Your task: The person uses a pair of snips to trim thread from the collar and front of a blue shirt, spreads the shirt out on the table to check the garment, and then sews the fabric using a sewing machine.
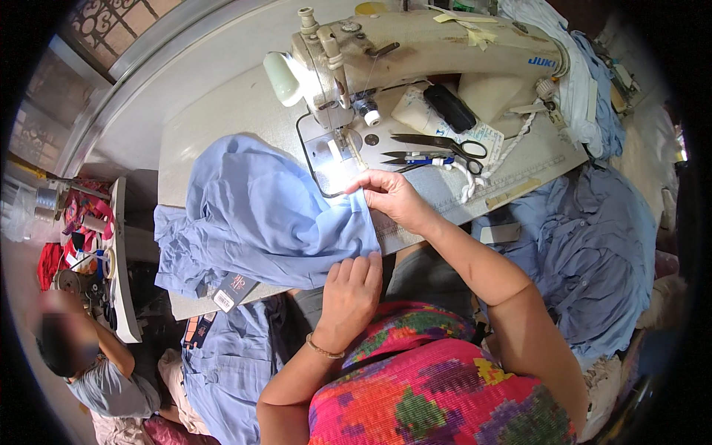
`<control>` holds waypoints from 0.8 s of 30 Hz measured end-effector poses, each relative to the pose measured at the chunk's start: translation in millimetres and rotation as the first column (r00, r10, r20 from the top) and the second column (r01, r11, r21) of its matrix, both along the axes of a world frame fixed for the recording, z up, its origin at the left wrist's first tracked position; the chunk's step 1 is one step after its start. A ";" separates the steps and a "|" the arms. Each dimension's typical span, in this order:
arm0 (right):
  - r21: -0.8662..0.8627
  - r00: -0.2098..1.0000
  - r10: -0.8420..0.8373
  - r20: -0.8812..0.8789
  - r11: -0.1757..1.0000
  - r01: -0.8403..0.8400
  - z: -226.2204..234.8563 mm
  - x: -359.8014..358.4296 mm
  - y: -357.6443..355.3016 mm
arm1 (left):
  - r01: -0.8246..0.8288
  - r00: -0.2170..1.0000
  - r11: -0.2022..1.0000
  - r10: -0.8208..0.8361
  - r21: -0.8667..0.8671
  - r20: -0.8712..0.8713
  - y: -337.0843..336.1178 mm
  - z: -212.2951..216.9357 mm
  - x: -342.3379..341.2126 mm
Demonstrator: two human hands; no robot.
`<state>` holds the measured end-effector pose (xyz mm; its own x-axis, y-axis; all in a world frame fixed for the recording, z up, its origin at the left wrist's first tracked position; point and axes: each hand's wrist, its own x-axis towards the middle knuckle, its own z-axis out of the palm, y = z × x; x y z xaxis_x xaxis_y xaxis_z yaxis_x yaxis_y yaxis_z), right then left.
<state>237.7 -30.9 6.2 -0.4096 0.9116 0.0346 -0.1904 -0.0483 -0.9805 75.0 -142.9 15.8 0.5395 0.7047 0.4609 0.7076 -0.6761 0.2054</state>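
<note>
A light blue garment (259, 208) lies bunched on the sewing machine table, its right edge drawn straight between my two hands. My right hand (389, 196) pinches the upper end of that edge, just below the lit needle area. At the near edge of the table, my left hand (354, 285) is curled closed on the lower end of the same edge. Ahead stands the sewing machine (423, 52), its presser foot (345, 141) above the metal plate, apart from the cloth. A dark tag (233, 291) hangs from the garment.
Scissors (445, 144), thread snips (415, 159) and a black case (449, 108) lie right of the needle. More blue garments are heaped at the right (586, 252) and below the table at the left (230, 371). Another person (111, 378) sits at far left.
</note>
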 end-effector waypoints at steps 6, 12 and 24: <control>-0.112 0.988 0.006 -0.157 0.993 -0.024 -9.2 4.6 2.8 | -0.001 1.000 0.999 0.002 -0.048 0.017 3.9 -4.6 -1.5; -0.163 0.976 0.012 -0.218 0.986 -0.048 -5.4 6.5 1.4 | -0.018 0.998 0.994 0.025 -0.108 0.060 5.8 -2.0 -0.5; -0.065 0.988 -0.153 0.005 0.986 0.153 -8.7 2.3 2.2 | 0.005 1.000 1.000 -0.006 -0.022 -0.019 -4.3 -0.1 -10.1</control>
